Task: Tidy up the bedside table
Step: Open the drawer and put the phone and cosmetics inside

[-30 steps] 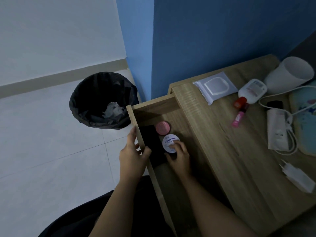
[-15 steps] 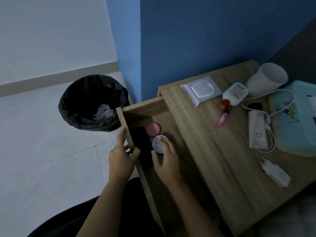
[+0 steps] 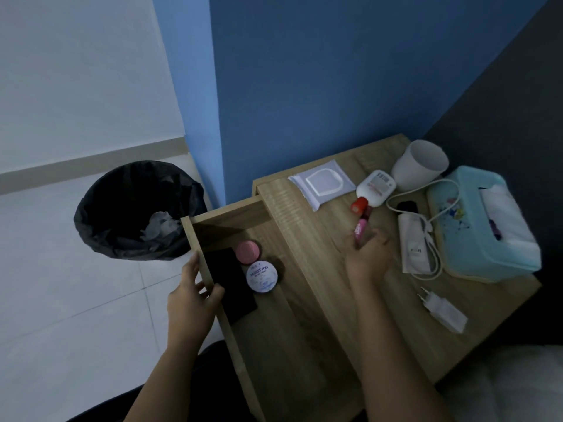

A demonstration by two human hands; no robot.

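Observation:
The wooden bedside table (image 3: 320,287) has its drawer (image 3: 195,236) pulled out to the left. My left hand (image 3: 192,303) grips the drawer's front panel. In the drawer lie a white round jar (image 3: 262,277), a pink round jar (image 3: 247,251) and a flat black object (image 3: 228,278). My right hand (image 3: 368,257) is over the tabletop, thumb and fingers spread either side of a pink tube (image 3: 362,231) that still lies on the wood; the hand is blurred.
On the tabletop are a wipes pack (image 3: 323,184), a white bottle with a red cap (image 3: 376,188), a white cup (image 3: 420,166), a teal tissue box (image 3: 475,226), a white power bank with cable (image 3: 412,248) and a charger plug (image 3: 443,309). A black-lined bin (image 3: 134,208) stands on the floor at left.
My right hand let go of the white jar in the drawer and moved right onto the tabletop, to the pink tube. My left hand stayed on the drawer front.

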